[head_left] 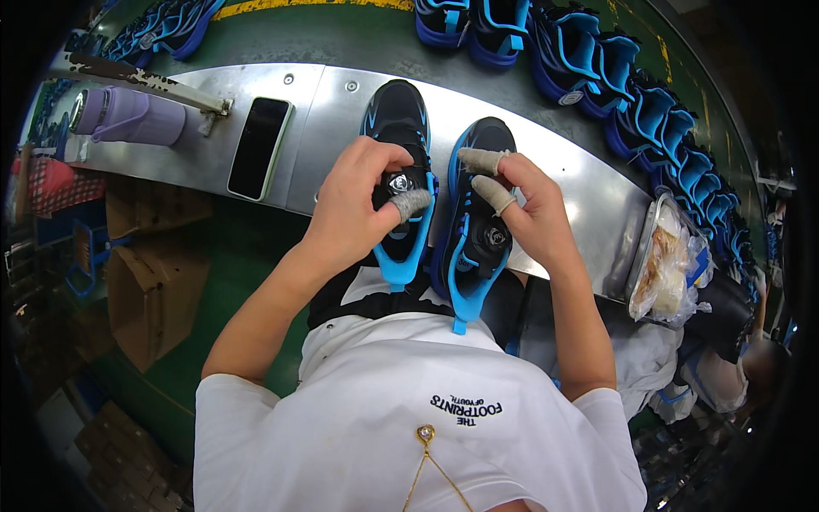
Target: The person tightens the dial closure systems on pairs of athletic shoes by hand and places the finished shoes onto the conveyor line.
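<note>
Two black-and-blue sports shoes lie side by side over the bench edge, toes away from me, heels with blue pull loops towards my lap. Around the round lacing dial (399,183) on the left shoe (396,111), my left hand (351,200) is closed, with bent fingers on one side and the thumb on the other. My right hand (537,205) is over the lacing of the right shoe (491,135); its thumb and forefinger are apart, their tips at the upper. This shoe's dial (495,236) shows below the fingers. Grey cloth covers wrap both thumbs and the right forefinger.
On the metal bench (333,107) to the left lie a phone (260,147) and a lilac tumbler (141,116). A bagged food tray (661,264) sits at its right end. Beyond runs a green belt (341,38) with rows of similar shoes (567,51). Cardboard boxes (153,294) stand lower left.
</note>
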`<state>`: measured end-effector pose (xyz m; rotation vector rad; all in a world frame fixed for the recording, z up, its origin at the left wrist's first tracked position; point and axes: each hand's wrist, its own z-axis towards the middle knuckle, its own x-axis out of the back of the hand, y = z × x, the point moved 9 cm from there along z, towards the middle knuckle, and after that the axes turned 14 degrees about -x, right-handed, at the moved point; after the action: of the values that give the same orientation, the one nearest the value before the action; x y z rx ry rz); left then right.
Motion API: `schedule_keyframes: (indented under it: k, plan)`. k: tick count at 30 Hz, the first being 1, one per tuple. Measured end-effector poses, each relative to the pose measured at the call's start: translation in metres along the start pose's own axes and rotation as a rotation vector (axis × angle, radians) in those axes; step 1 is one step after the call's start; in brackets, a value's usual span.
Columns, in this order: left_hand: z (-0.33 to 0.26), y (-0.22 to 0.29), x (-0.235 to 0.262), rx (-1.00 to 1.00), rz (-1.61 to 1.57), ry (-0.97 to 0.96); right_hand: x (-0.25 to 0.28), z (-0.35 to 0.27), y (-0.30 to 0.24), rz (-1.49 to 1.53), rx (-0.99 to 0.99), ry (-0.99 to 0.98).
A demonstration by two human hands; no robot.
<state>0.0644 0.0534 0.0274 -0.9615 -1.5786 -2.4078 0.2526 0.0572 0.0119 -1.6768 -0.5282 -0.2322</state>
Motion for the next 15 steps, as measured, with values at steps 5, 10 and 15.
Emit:
schedule_keyframes:
  k: [5,10,15]
  plan:
    - [-0.004,-0.023,-0.005,0.059,-0.33,-0.127,-0.005,0.001,-0.008,-0.041,0.013,-0.051]
    - [0.002,0.004,0.006,-0.148,0.116,0.063,-0.01,0.005,-0.012,-0.044,0.0,-0.063]
    - [0.0,-0.028,-0.003,0.029,-0.253,-0.084,-0.017,0.007,-0.016,-0.08,-0.003,-0.12]
